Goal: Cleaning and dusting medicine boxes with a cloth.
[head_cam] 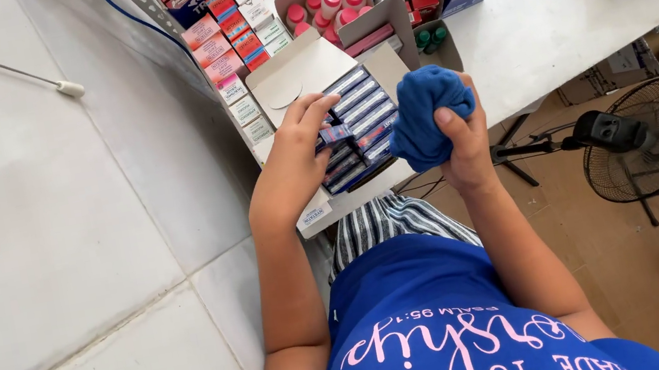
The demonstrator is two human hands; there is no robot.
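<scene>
Blue shirt fills the bottom of the view, and both bare forearms reach up from it to the table. Right hand is closed tight around a bunched blue cloth, held just above the table edge. Left hand is half open, its fingertips pinching one small flat packet that lies in the open white carton, among the row of like packets. That carton overhangs the table edge (a push could, I judge, tip it to the floor). Pulling one packet from a tight row might drag its neighbours out. Beyond stand pink-capped bottles and stacked small boxes; a floor fan sits to the right.
</scene>
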